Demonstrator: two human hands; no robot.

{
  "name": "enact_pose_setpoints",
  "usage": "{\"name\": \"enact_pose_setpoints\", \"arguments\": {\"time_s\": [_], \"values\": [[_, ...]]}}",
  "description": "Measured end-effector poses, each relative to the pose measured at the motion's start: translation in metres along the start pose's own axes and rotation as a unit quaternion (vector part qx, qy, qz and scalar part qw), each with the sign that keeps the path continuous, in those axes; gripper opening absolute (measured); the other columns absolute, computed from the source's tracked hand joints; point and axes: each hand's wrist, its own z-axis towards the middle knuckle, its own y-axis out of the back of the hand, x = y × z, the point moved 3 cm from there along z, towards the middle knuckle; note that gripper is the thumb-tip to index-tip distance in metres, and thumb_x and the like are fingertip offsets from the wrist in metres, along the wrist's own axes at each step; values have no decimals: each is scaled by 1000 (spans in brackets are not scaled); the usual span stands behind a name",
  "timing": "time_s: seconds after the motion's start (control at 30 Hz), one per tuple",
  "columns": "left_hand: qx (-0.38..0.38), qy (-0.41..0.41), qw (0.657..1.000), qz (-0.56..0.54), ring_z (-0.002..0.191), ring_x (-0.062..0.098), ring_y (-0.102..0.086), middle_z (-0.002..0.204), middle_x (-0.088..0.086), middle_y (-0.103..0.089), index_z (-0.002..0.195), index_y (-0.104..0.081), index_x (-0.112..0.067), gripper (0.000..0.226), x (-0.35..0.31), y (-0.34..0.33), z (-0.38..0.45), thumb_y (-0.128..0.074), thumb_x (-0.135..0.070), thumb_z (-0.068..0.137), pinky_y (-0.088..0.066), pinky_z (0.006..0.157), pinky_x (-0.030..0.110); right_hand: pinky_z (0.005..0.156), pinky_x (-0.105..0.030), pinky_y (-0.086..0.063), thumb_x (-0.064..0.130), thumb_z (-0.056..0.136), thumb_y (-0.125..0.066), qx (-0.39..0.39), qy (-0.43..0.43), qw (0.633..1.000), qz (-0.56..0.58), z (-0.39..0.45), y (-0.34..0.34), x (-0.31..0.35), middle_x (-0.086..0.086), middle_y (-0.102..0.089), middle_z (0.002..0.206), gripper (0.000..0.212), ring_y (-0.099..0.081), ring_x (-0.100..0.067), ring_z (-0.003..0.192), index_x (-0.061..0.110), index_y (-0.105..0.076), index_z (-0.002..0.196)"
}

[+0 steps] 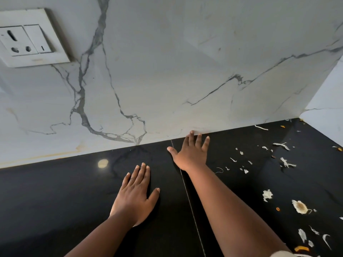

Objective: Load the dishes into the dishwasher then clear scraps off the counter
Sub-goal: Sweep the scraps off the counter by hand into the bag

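Hands flat on black counter (pixel 55 201), palms down, holding nothing. Left hand (pixel 134 197) with fingers close together, thumb angled out, resting on bare stone left of a thin seam (pixel 187 193). Right hand (pixel 191 153) reached further back, fingers spread, tips touching or just short of the marble wall (pixel 167 71); cannot tell which. Right forearm laid across the seam.

Scraps (pixel 267 195) scattered over the counter's right side, all right of the right arm: pale peelings and shreds near the corner, a larger browned piece (pixel 299 206) and white slivers nearer the front, an orange bit (pixel 301 249) at the lower edge. None under either hand. Counter left of the seam bare but for a round light reflection (pixel 103 163).

Socket with switch (pixel 27 38) on the wall, upper left. No dishes or dishwasher in view.
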Motion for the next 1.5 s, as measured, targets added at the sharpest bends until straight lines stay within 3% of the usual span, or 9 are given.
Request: {"name": "enact_pose_setpoints", "arguments": {"time_s": [0.13,0.27,0.6,0.83,0.97,1.1,1.23,1.33,1.5], "values": [[1,-1,1000,-1,140,6,27,155,-8,23,147,18,-25,87,2,0,2,7,-67,72,12,118,31,114,-58,7,87,75,-3,10,-54,998,1,-9,-4,-20,-18,-3,160,115,-4,-38,146,2,-3,152],[-5,-2,1000,-9,140,6,26,156,-8,22,151,14,-24,89,1,0,3,5,-67,73,10,119,31,115,-56,7,90,72,-4,34,-146,988,49,-42,-6,-60,-22,4,159,121,5,-37,146,-3,6,149],[-4,-6,1000,-16,142,7,23,158,-5,18,152,10,-21,73,2,0,-1,-20,-57,96,8,119,33,117,-51,5,87,72,1,44,-178,982,49,-151,-20,-88,-27,7,157,119,6,-38,146,-5,10,148],[-6,-4,1000,-20,141,4,23,158,-7,17,152,9,-22,91,2,0,-1,3,-68,73,9,118,30,109,-56,19,72,55,41,57,-128,990,-24,-197,-21,-81,-27,23,150,119,13,-41,145,-6,18,141],[-3,-3,1000,-15,140,4,25,156,-9,20,151,12,-23,92,2,1,-2,6,-69,71,11,118,29,108,-57,21,72,75,18,-8,-77,997,-20,-170,-5,-78,-23,12,156,103,9,-38,146,-4,10,143],[-6,-5,1000,-13,140,4,25,154,-10,21,147,17,-26,89,1,1,-2,7,-71,71,12,117,27,113,-55,12,71,90,-11,-36,-94,995,-7,-89,16,-102,-20,9,159,96,8,-36,146,-2,3,150],[-11,-7,1000,-20,140,2,25,155,-12,21,146,16,-30,86,2,0,0,5,-72,72,11,118,28,116,-55,2,74,88,-19,-51,-158,986,20,-4,25,-160,-22,-2,159,100,-1,-38,146,-3,-7,150],[-11,-5,1000,-19,139,1,27,155,-13,23,146,17,-31,85,2,-1,3,5,-72,73,12,118,28,114,-54,-17,74,86,-25,-93,-190,976,58,44,36,-222,-22,-27,152,95,-21,-40,141,1,-29,146],[-5,2,1000,0,136,-3,32,153,-15,26,148,18,-31,86,4,-2,5,6,-72,74,12,118,27,108,-47,-34,87,68,-29,-39,-147,975,164,92,15,-297,-15,-47,141,100,-41,-35,131,16,-48,136]]}}
